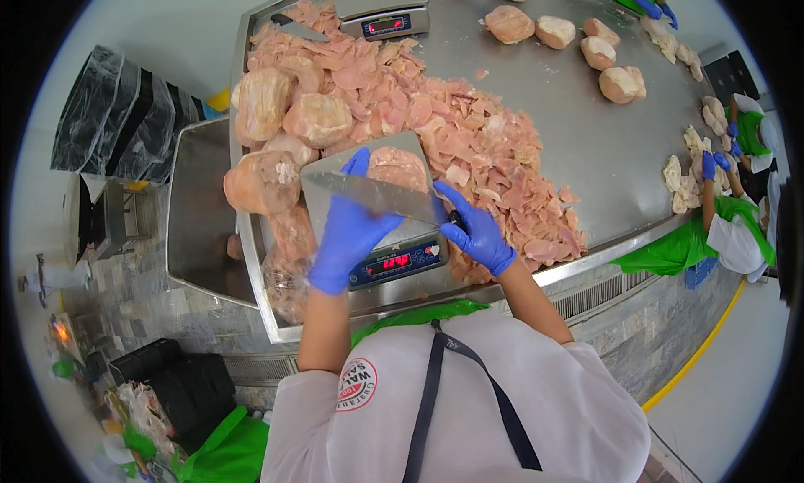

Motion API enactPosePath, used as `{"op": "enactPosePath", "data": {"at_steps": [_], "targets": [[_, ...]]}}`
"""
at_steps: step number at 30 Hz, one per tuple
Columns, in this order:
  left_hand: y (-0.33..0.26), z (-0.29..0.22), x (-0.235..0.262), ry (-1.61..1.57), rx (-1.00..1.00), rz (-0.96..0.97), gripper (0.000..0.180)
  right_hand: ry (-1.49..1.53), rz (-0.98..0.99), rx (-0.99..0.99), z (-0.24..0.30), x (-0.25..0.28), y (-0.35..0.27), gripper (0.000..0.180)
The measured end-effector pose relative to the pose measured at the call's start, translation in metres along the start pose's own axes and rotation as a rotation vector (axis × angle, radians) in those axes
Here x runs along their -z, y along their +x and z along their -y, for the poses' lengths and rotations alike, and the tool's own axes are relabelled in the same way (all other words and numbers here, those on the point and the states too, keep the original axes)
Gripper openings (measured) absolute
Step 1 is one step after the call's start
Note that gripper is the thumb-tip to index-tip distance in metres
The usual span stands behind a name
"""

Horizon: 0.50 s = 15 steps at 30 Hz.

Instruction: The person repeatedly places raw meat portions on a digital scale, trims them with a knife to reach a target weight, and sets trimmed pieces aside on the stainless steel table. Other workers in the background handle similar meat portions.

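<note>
My right hand (pixel 479 234), in a blue glove, is closed around the dark handle of a wide-bladed knife (pixel 381 196). The blade points left, crossing above a small scale (pixel 335 160) with a lit red display. A round pink piece of meat (pixel 398 166) lies on the scale plate, just beyond the blade. My left hand (pixel 352 236), also gloved in blue, is over the scale's left side. Its thumb and fingers are apart, and the blade covers part of the fingers. Whether its fingertips touch the meat cannot be seen.
Pale meat slices (pixel 477 139) are heaped across the steel table (pixel 553 89). Large meat blocks (pixel 264 181) sit left of the scale. A second scale (pixel 381 10) and another knife (pixel 299 28) are at the far side. Co-workers (pixel 737 232) stand along the right.
</note>
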<state>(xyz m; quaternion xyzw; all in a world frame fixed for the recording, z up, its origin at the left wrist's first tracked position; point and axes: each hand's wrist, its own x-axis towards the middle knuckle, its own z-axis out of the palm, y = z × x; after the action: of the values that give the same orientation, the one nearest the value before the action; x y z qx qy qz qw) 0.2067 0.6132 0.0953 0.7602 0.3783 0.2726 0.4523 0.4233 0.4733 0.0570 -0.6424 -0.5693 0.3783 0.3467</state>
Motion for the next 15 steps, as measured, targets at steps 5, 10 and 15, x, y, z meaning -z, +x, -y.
{"op": "enactPosePath", "data": {"at_steps": [5,10,15], "targets": [[0.013,0.001,0.012,0.032,-0.034,0.026,0.089,-0.189,-0.113,0.000,-0.028,0.004,-0.007,0.083],[0.019,-0.015,0.022,-0.050,-0.080,0.155,0.090,-0.313,-0.205,0.174,-0.022,0.010,0.025,0.086],[0.023,-0.010,0.028,-0.201,-0.059,0.243,0.074,-0.295,-0.152,0.259,0.019,0.006,0.052,0.087]]}}
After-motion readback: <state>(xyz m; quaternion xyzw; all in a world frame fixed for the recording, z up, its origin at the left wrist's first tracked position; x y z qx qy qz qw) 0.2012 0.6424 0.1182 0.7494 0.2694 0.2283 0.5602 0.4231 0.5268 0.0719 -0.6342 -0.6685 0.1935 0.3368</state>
